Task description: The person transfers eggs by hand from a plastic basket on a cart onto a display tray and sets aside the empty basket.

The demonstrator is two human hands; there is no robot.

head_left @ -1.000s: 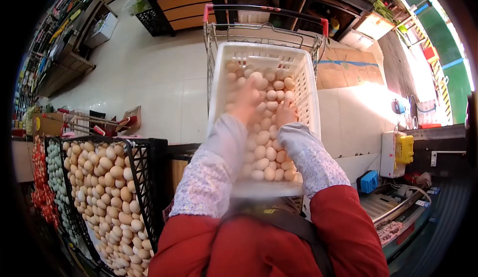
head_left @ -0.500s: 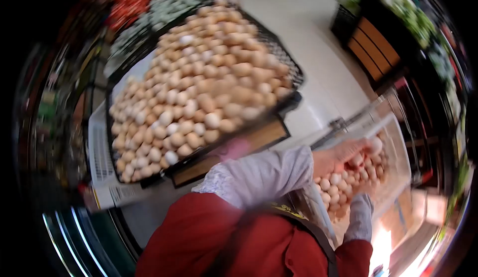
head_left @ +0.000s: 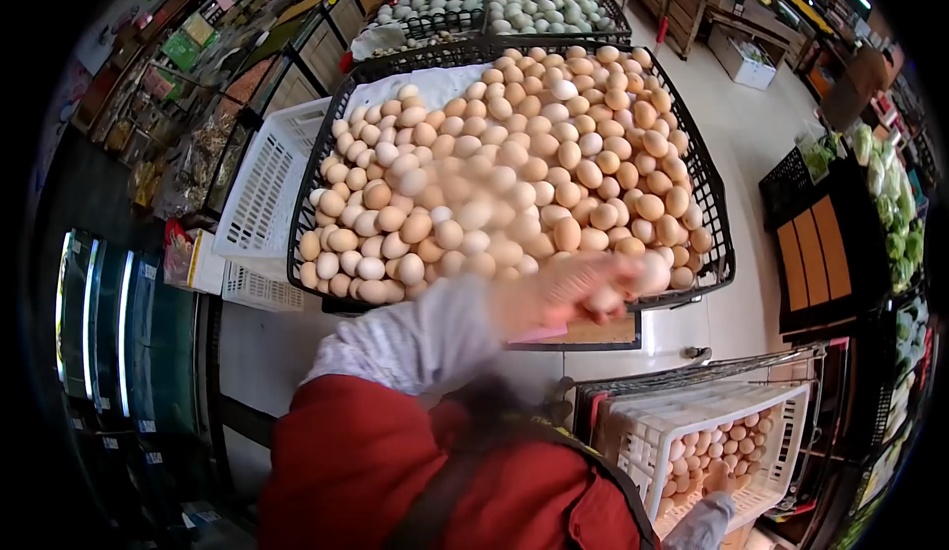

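Note:
My left hand (head_left: 554, 293), blurred, is closed around eggs at the front edge of the black display crate (head_left: 720, 204). One pale egg (head_left: 649, 275) shows at its fingertips, and another egg (head_left: 604, 299) sits below the fingers. Behind it spreads a large heap of brown and cream eggs (head_left: 568, 155). Low on the right, my right hand (head_left: 723, 482) rests over eggs (head_left: 736, 436) inside a white plastic crate (head_left: 633, 441). Its fingers look stretched out, with nothing visibly held, though they are small in view.
The white crate sits in a metal shopping cart (head_left: 816, 352). Beyond the egg heap are crates of pale greenish eggs (head_left: 539, 1). A white slatted basket (head_left: 267, 179) stands left of the display. Leafy vegetables (head_left: 890, 194) line a stand on the right. A person (head_left: 860, 85) is at far right.
My left hand has swung from above the white crate to the front edge of the display, eggs still in it. My right hand stays at the white crate. The view has turned.

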